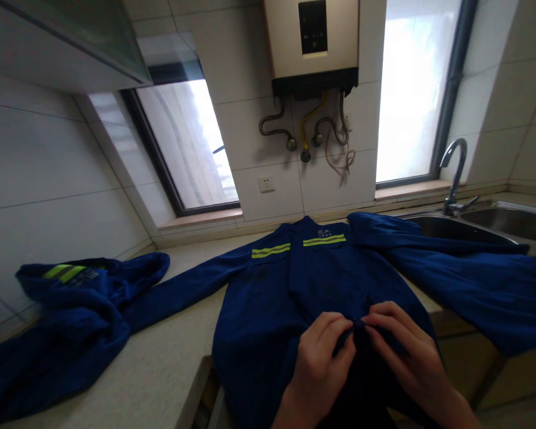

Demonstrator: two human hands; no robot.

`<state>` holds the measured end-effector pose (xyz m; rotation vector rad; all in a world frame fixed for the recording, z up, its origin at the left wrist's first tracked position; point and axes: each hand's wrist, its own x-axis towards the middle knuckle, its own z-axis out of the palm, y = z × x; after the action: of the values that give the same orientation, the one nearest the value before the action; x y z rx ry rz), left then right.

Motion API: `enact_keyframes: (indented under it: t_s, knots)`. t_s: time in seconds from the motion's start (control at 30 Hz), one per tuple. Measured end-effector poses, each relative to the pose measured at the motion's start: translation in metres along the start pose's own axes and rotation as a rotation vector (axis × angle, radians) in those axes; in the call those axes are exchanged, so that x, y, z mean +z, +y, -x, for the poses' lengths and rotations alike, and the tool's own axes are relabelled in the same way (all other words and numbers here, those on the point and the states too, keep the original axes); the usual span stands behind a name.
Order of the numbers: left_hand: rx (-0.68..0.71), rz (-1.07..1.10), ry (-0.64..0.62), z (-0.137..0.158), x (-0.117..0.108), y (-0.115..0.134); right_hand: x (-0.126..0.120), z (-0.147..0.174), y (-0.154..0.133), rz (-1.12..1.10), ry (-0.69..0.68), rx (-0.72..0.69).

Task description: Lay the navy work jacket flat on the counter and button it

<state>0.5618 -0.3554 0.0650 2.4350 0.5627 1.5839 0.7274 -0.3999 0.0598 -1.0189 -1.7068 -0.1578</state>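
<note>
A dark blue work jacket (263, 298) with yellow-green reflective stripes lies spread on the counter, collar toward the wall and lower part hanging over the front edge. My left hand (321, 357) pinches the cloth of its front near the middle. Close beside it, my right hand (404, 351) is closed on the same front, thumb and fingertips together. Whatever small part sits between the fingertips is too dark to make out. One sleeve (196, 280) stretches out to the left.
Another blue striped garment (80, 322) lies crumpled on the counter (161, 357) at left. More blue clothing (469, 280) drapes over the edge at right, before a steel sink (518, 217) with a faucet (455, 173). A water heater (312, 42) hangs on the tiled wall between two windows.
</note>
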Motion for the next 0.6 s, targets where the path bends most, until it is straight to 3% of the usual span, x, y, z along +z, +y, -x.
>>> enact_keyframes:
  t_s: [0.17, 0.33, 0.47, 0.6]
  knots:
    - [0.041, -0.061, -0.029, -0.001, -0.002, 0.001, 0.000, 0.004, 0.000, 0.001, 0.024, -0.007]
    - [0.149, -0.271, -0.133, -0.004, -0.010, 0.001, 0.000, 0.009, 0.008, 0.116, -0.037, -0.138]
    - [0.297, -0.362, -0.081, -0.007, -0.015, 0.001, -0.004, 0.006, 0.005, 0.186, -0.063, -0.257]
    - [0.346, -0.340, -0.021, -0.005, -0.014, 0.001, -0.006, 0.002, 0.000, 0.166, -0.050, -0.277]
